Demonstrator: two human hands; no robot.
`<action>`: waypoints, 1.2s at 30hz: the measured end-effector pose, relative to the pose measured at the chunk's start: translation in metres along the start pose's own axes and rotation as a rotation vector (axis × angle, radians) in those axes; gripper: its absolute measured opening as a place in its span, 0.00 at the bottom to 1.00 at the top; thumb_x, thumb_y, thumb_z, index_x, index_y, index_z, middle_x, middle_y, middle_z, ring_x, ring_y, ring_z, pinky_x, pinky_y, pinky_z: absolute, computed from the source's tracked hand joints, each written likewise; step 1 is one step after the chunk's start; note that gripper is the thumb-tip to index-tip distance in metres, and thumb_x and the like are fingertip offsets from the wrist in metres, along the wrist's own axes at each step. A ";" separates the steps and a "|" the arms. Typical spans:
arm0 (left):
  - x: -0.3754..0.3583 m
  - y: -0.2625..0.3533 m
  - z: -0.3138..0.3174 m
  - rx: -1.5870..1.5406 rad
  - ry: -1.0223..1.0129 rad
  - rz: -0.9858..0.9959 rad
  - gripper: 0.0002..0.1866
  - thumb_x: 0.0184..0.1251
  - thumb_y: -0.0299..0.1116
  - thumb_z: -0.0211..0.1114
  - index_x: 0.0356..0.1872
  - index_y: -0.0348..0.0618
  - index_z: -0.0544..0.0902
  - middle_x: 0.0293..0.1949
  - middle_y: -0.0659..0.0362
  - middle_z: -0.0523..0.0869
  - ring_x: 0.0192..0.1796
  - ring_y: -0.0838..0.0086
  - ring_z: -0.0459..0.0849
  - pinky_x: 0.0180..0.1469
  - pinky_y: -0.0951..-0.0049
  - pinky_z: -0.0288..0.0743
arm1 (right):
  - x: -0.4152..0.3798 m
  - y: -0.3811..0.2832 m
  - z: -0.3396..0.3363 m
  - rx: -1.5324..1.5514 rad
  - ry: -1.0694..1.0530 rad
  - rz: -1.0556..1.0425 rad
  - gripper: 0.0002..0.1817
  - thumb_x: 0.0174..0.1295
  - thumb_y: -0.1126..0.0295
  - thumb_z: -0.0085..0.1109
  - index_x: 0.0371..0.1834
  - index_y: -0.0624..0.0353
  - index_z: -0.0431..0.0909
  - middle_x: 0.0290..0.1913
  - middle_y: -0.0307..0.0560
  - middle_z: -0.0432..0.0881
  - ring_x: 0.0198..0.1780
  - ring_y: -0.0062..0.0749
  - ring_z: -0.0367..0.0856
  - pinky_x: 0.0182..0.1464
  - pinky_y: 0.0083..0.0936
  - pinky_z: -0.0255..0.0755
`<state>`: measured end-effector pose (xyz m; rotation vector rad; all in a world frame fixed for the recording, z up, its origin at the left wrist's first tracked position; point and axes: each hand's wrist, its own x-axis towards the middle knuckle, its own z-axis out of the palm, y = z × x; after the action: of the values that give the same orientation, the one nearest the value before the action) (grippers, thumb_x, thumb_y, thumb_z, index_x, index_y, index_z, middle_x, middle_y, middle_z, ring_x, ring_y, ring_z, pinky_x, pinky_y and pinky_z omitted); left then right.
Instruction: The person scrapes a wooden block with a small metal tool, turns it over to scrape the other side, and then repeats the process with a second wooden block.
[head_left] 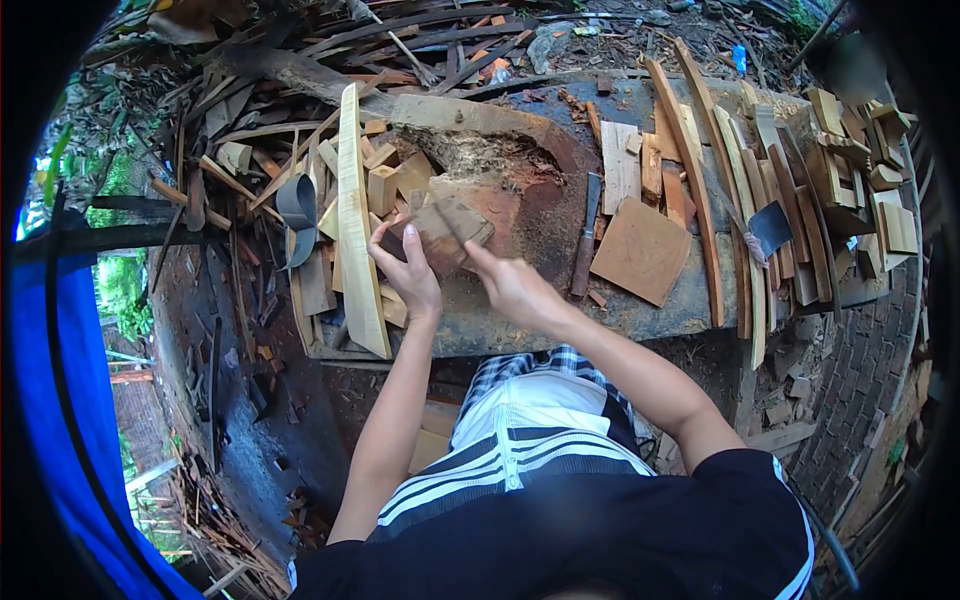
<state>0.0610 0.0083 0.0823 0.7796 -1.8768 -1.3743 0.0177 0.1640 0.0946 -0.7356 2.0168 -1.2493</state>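
Gripping the small reddish-brown block of wood (447, 236) from its near-left side, the left hand (405, 272) has its fingers curled round the edge and its thumb up against the face, so the hold is closed and firm on the block itself. The right hand (515, 287) comes in from the other side, fingers pinched shut on what looks like a thin dark tool (448, 222) lying across the top face of the block; the tool is too slim to make out clearly. The block rests on the hollowed, worn top of the big weathered log workbench (560, 190), just in front of the rough sawdust-filled cavity. By its look the block is stiff, dry and fairly light for one hand, with sawn edges that give good purchase; the sound place to take it is by its two opposite side faces, low down, so it is pressed onto the log and cannot skid on loose dust. Just left of the left hand stands a long pale plank (357, 225), leaning across the bench edge. To the right lie a dark-handled chisel (587, 236), a flat square brown board (642, 252) and several long curved wooden slats (700, 180). Offcuts and scrap sticks litter the ground behind the bench.
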 end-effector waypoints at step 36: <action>0.008 -0.011 -0.010 -0.031 0.202 -0.278 0.19 0.69 0.35 0.58 0.55 0.37 0.65 0.52 0.53 0.73 0.54 0.68 0.75 0.57 0.65 0.72 | 0.016 0.052 0.027 0.043 0.160 0.082 0.26 0.73 0.72 0.41 0.75 0.57 0.63 0.32 0.72 0.82 0.33 0.57 0.86 0.40 0.49 0.77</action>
<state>0.0649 -0.0064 0.0755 1.1528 -1.6322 -1.4271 0.0218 0.1580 0.0343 -0.5421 2.1184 -1.3362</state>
